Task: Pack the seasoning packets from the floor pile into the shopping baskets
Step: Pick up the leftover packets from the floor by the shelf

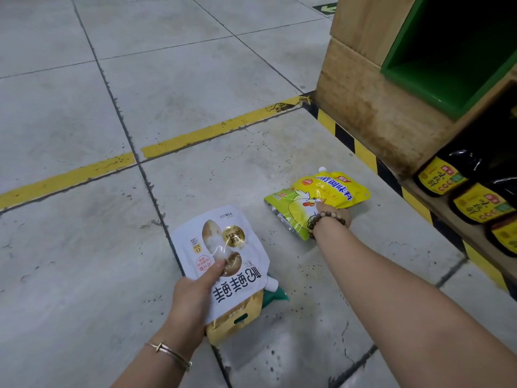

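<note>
Left hand [193, 301] pinching soft white plastic spout pouch [223, 247] | right hand [334, 217] touching floppy yellow-green pouch [316, 203] lying on floor [112, 247] beyond that grip, finger closure hidden | slick film, likely needing edge pinch

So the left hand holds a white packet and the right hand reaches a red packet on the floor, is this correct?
Not quite: the head view shows the floor packet at the right hand is yellow and green, not red. The left hand does hold the white packet.
</note>
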`<state>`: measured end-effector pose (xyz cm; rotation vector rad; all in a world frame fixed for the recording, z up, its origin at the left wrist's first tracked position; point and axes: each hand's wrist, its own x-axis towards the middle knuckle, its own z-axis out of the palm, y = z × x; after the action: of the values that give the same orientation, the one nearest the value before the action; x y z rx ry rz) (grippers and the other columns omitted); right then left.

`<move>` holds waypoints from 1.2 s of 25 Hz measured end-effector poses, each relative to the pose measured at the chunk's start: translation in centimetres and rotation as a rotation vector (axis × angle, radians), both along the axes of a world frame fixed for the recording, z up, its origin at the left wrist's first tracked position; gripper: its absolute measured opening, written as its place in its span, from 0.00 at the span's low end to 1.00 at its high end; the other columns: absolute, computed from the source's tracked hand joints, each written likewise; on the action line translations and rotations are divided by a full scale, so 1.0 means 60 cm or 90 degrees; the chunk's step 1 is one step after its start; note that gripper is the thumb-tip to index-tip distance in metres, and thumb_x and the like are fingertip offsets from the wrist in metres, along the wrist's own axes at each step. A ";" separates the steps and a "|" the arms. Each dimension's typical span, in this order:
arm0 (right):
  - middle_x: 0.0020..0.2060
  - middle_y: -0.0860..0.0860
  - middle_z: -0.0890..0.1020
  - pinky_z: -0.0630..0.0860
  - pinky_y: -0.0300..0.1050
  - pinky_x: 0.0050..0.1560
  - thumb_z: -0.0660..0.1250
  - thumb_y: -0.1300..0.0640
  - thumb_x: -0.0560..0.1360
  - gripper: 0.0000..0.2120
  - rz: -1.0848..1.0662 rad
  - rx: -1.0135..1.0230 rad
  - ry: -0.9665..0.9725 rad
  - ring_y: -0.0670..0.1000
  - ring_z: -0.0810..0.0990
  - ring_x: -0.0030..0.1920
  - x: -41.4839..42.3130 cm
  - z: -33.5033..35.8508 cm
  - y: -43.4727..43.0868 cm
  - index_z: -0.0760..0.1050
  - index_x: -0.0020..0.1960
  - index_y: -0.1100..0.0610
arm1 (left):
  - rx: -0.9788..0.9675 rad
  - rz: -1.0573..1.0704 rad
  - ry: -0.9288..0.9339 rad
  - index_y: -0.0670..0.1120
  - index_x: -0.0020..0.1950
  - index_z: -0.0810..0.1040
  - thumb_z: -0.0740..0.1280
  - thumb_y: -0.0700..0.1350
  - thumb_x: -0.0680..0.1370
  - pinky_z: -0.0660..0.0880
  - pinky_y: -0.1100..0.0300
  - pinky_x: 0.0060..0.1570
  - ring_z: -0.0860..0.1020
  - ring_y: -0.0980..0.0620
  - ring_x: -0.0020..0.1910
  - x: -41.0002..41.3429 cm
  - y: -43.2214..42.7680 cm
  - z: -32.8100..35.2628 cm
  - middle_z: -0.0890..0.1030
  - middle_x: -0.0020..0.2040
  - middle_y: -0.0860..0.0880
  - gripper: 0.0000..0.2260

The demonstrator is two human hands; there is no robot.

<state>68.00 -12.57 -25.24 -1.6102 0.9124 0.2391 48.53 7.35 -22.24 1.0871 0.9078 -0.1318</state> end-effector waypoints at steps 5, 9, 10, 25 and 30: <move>0.47 0.56 0.83 0.74 0.37 0.32 0.72 0.60 0.70 0.05 -0.076 0.056 -0.130 0.50 0.79 0.33 -0.072 0.023 -0.060 0.78 0.45 0.57 | 0.009 -0.071 -0.030 0.42 0.54 0.79 0.72 0.44 0.72 0.81 0.47 0.40 0.83 0.38 0.42 0.008 0.003 0.017 0.84 0.45 0.39 0.13; 0.44 0.57 0.84 0.79 0.54 0.46 0.70 0.68 0.70 0.10 0.016 0.143 -0.176 0.57 0.83 0.42 -0.138 0.063 -0.156 0.78 0.49 0.59 | 0.024 -0.138 -0.068 0.42 0.56 0.79 0.69 0.44 0.75 0.80 0.46 0.44 0.83 0.39 0.43 0.033 -0.011 0.035 0.84 0.46 0.39 0.11; 0.44 0.56 0.84 0.79 0.55 0.47 0.69 0.69 0.69 0.11 0.047 0.146 -0.189 0.58 0.83 0.44 -0.154 0.078 -0.180 0.78 0.49 0.57 | 0.029 -0.155 -0.074 0.41 0.55 0.79 0.68 0.44 0.75 0.80 0.48 0.43 0.83 0.39 0.42 0.040 -0.022 0.040 0.84 0.46 0.39 0.11; 0.41 0.51 0.85 0.80 0.45 0.36 0.70 0.62 0.71 0.08 -0.121 -0.069 -0.369 0.52 0.84 0.39 -0.541 0.358 -0.430 0.78 0.48 0.52 | -0.077 -0.431 -0.203 0.43 0.47 0.82 0.72 0.42 0.72 0.78 0.56 0.29 0.84 0.44 0.35 -0.085 -0.324 0.175 0.85 0.40 0.42 0.06; 0.39 0.51 0.85 0.80 0.43 0.34 0.69 0.63 0.72 0.08 -0.182 -0.114 -0.443 0.52 0.84 0.38 -0.657 0.434 -0.442 0.78 0.49 0.53 | -0.108 -0.482 -0.262 0.43 0.47 0.82 0.73 0.43 0.72 0.78 0.56 0.28 0.84 0.44 0.35 -0.165 -0.393 0.257 0.85 0.39 0.42 0.06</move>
<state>28.57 -39.11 0.81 -1.5395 0.6095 -0.5877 38.61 -16.25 -6.79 1.1945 0.0835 -0.5752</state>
